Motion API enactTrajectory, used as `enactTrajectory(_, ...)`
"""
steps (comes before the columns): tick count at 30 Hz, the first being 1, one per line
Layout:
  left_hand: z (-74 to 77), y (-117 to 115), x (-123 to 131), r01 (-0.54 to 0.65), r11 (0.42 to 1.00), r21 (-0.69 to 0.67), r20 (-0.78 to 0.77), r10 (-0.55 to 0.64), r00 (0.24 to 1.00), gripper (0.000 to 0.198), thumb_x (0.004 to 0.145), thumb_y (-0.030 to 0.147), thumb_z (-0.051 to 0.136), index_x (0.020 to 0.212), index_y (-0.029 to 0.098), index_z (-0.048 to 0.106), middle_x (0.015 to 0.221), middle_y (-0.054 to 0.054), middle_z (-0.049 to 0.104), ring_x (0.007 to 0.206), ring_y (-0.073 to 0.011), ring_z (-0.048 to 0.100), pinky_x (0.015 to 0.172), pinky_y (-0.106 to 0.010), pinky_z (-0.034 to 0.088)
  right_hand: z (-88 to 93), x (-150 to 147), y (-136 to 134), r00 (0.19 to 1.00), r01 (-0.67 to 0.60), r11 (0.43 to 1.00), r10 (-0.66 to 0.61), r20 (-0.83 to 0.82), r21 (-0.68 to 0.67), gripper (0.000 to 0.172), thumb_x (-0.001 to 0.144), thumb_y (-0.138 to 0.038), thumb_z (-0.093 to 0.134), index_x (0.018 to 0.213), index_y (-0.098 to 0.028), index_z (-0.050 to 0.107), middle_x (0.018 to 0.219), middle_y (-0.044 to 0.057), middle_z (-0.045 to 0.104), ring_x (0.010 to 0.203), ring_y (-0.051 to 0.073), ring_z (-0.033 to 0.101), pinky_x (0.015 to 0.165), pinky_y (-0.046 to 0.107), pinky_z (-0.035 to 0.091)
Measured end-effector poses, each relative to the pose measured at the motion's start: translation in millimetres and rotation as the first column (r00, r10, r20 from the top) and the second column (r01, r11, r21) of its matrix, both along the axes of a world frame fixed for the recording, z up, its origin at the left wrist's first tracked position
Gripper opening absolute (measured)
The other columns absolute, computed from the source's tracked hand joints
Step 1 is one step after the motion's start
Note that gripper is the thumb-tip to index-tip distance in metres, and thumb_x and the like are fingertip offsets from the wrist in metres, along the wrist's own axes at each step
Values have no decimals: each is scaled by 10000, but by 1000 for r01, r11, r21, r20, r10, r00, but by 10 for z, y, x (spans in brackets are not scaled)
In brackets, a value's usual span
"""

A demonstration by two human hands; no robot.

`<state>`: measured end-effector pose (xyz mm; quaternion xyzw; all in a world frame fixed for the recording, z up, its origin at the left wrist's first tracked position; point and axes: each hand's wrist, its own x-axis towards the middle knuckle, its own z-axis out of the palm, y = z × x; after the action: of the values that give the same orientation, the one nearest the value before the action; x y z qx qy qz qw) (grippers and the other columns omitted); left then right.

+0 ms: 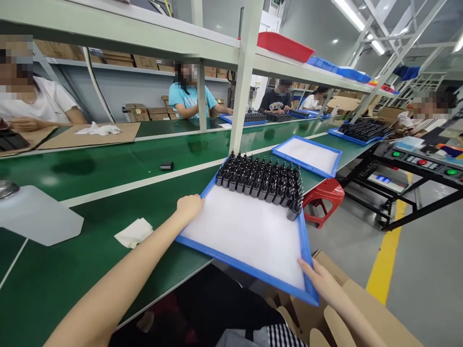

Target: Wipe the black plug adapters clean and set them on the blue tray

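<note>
A blue-rimmed tray (pixel 306 241) with a white foam floor lies half on the green table, its near corner hanging over the edge. Several small black parts (pixel 262 179) stand in rows at its far end. My left hand (pixel 188 208) grips the tray's left rim, fingers curled over it. My right hand (pixel 318 278) holds the near right corner, thumb on top of the foam.
A second, bare blue tray (pixel 307 155) lies further right. A white cloth (pixel 134 233) and a small black part (pixel 167 166) lie on the table (pixel 72 270). A red stool (pixel 323 194) and cardboard boxes (pixel 361 308) stand below. Other people sit across the table.
</note>
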<state>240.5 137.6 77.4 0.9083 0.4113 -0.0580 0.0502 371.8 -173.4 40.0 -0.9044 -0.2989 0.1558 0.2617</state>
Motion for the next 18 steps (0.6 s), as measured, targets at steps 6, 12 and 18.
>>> enactTrajectory(6,-62,169,296,-49,995,84,57,45,997,366,795,261,263,914,31,521,873,-203,541,831,-242,518,655,-301,389,210,128,379,624,-147,988,61,779,41,275,761,-348,291,812,-169,494,859,113,566,821,221,516,641,342,428)
enactTrajectory(12,-153,202,291,-50,994,97,75,42,996,368,791,295,283,879,47,540,849,-189,550,803,-246,527,641,-311,387,308,337,948,237,-410,735,658,714,-541,219,719,-121,379,812,-135,577,878,82,586,915,218,474,817,367,326)
enactTrajectory(18,-160,238,318,-58,995,84,63,52,997,358,787,300,292,846,62,553,806,-170,564,770,-241,537,628,-314,389,344,468,1008,250,-195,631,772,584,-751,233,628,-19,408,633,-126,615,590,77,592,620,204,530,764,359,349)
